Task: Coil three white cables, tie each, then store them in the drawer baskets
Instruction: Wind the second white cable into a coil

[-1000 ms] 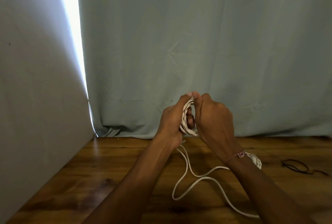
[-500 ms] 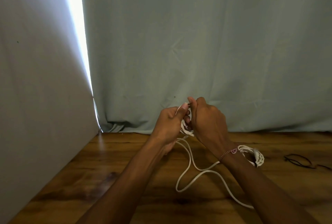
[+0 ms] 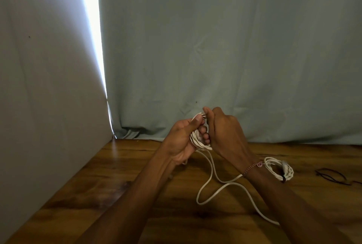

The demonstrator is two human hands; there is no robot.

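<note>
- The cable (image 3: 200, 139) being wound sits as a small white coil held up off the desk (image 3: 137, 165), pinched between both hands just in front of the desk's back edge.
- The left hand (image 3: 181, 142) is closed around the coil, thumb pressed across the top of the loops, fingers curled through from behind.
- The right hand (image 3: 223, 132) is clamped on the coil's right side, thumb and forefinger nipping the top strands (its palm faces away, so the fingertips are mostly hidden).
- A loose tail (image 3: 215, 185) drops from the coil onto the wood, bends into a loop near the middle of the desk, then runs toward the front edge under the right forearm.
- A second coil (image 3: 282, 169) lies on the desk just beyond the right wrist, bound by a dark tie.
- A thin bracelet (image 3: 252, 167) circles that wrist.
- Some black ties (image 3: 329, 176) lie near the desk's right edge, well apart from the coils.
- A pale curtain (image 3: 215, 47) hangs behind the desk, with a bright slit of light at the left.
</note>
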